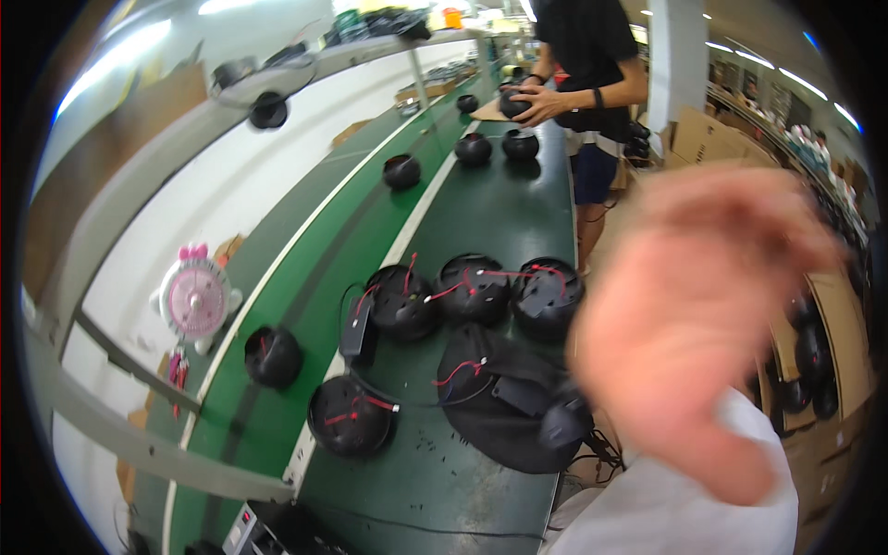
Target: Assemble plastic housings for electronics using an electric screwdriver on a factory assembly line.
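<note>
My right hand [684,333] is raised close at the right, smeared by motion. Its thumb stands apart from the bent fingers, and nothing shows in its grasp. My left hand is out of the picture. Left of my right hand, a dark cloth-like piece [509,449] lies on the green bench with black parts and a red wire on it. Beyond it, three round black shells, the middle one [473,289] among them, stand in a row with red wires. Another black shell [350,416] with a red wire sits at the near left, and a black box-shaped part [358,331] lies above it.
A green conveyor belt [314,277] on the left carries black shells. A co-worker [592,83] at the far end holds a round black shell [514,102]. A metal frame [120,444] and a pink-and-white fan [196,298] stand at the left. Cardboard boxes [708,148] are at the right.
</note>
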`<state>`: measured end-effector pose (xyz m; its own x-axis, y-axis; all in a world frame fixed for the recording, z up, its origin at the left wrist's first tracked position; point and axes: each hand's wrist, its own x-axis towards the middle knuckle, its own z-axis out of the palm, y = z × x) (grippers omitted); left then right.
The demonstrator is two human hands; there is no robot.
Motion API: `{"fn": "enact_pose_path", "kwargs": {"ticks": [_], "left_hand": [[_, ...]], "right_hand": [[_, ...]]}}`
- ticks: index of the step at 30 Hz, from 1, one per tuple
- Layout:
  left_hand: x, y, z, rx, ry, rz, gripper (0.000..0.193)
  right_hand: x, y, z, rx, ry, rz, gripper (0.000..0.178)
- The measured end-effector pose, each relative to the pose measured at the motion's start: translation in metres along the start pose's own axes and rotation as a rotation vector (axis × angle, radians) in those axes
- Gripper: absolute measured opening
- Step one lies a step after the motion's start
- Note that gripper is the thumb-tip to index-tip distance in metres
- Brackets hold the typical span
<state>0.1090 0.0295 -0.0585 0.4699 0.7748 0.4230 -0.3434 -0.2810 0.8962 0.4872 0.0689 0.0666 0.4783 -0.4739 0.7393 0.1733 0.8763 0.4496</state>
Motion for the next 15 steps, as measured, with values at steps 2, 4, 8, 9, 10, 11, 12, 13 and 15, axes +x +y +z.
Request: {"fn": "enact_pose_path", "kwargs": {"ticks": [2,4,8,9,10,11,12,13,15], "left_hand": [[-0.013,-0.007,0.012,-0.084,-0.002,-0.022,0.070],[-0.021,0.001,0.019,-0.159,0.056,0.066,0.070],[-0.015,0.003,0.018,-0.014,0.221,0.039,0.086],[-0.014,0.006,0.018,-0.004,0.217,0.048,0.085],[-0.013,0.004,0.015,-0.001,0.223,0.087,0.085],[-0.016,0.006,0.008,0.001,0.212,0.083,0.086],[-0.020,0.011,0.004,0.008,0.198,0.087,0.086],[-0.024,0.015,0.002,0.018,0.213,0.044,0.088],[-0.010,0.016,0.000,-0.113,-0.001,-0.098,0.079]], "right_hand": [[0.025,-0.016,0.007,-0.054,-0.094,0.038,0.102],[0.017,-0.012,0.017,-0.078,-0.099,0.108,0.102],[0.020,0.014,0.037,-0.121,-0.194,0.171,0.102],[0.026,0.025,0.030,-0.085,-0.236,0.166,0.102],[0.032,0.032,0.031,-0.079,-0.274,0.171,0.103],[0.039,0.039,0.038,-0.072,-0.316,0.166,0.103],[0.047,0.047,0.047,-0.062,-0.357,0.152,0.103],[0.053,0.050,0.057,-0.071,-0.399,0.138,0.103],[0.083,0.065,0.059,-0.078,-0.495,0.065,0.103]]}}
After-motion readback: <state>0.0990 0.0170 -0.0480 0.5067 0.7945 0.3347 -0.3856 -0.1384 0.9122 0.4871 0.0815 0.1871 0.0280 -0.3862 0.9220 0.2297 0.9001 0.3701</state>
